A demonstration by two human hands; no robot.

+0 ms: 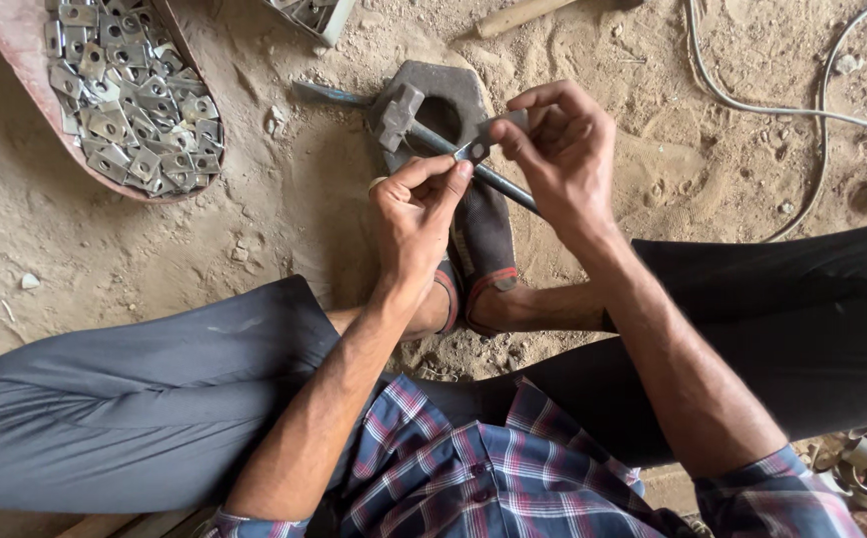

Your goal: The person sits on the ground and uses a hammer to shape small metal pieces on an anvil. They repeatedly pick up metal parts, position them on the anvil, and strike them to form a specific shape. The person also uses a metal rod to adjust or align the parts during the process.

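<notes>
2 hands meet over a metal rod (498, 179) above the sandy ground (254, 219). Both the left hand (409, 214) and the right hand (563, 149) pinch 1 small metal piece (477, 148) with closed fingertips. Many more pieces fill a pink tray (15, 45) nearby.

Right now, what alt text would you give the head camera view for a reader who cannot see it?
A seated person's left hand and right hand together pinch a small flat grey metal plate above a thin steel rod lying across a dark metal block on sandy ground. A reddish shallow pan of similar plates sits upper left.
</notes>
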